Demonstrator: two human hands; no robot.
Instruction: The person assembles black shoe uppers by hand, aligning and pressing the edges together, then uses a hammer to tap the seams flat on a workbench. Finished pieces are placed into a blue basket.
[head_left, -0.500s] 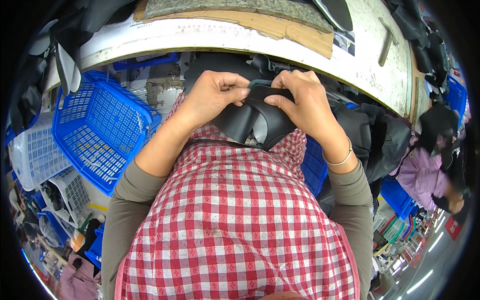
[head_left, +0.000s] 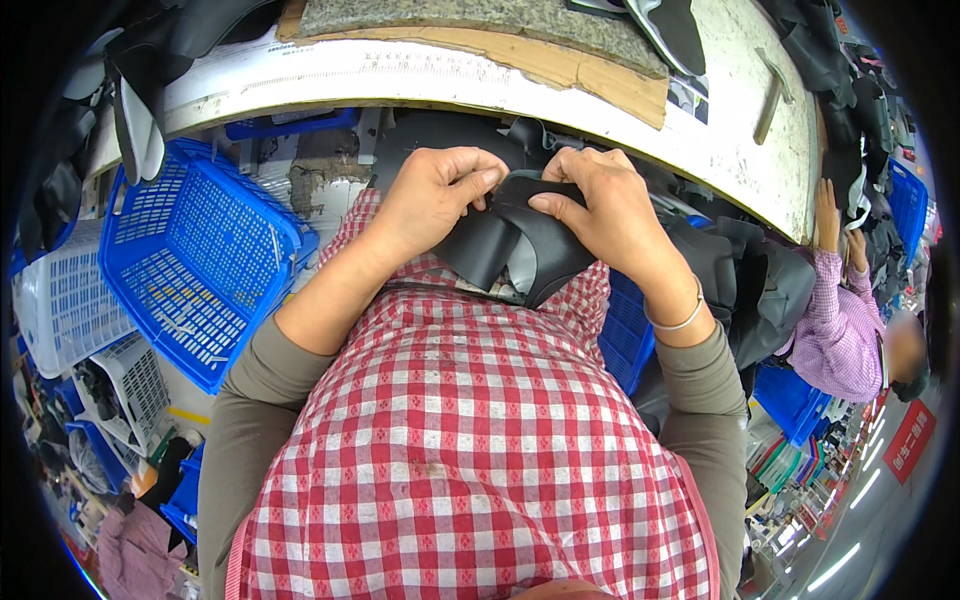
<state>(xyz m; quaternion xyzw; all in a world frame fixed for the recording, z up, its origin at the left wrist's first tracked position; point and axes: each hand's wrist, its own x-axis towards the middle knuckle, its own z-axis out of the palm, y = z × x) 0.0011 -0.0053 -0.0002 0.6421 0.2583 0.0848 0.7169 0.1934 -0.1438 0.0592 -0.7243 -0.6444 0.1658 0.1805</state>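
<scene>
Workshop clutter fills the head view: a white workbench curves across the top, its edge worn, with a slab of grey stone-like board on a brown backing lying on it and dark pieces of material heaped along its far and right sides. Below the bench on the person's left hangs a blue plastic basket with a mesh wall, tilted on its side, and beside it a white basket of the same kind. More blue crates stand lower right, next to a pile of dark grey material.

At the middle, just under the bench edge and above the red-and-white checked apron, both hands meet on a black leather piece, a curved, folded cut of soft material held against the chest. The left hand is closed on its upper left edge, fingers curled over the top and thumb pressed to the front. The right hand grips the upper right edge, thumb on the near face and fingers wrapped behind; a thin silver bangle circles that wrist. The thumbs lie close together on the piece

At the right rim another person in a purple checked sleeve reaches a hand up to the bench edge
</scene>
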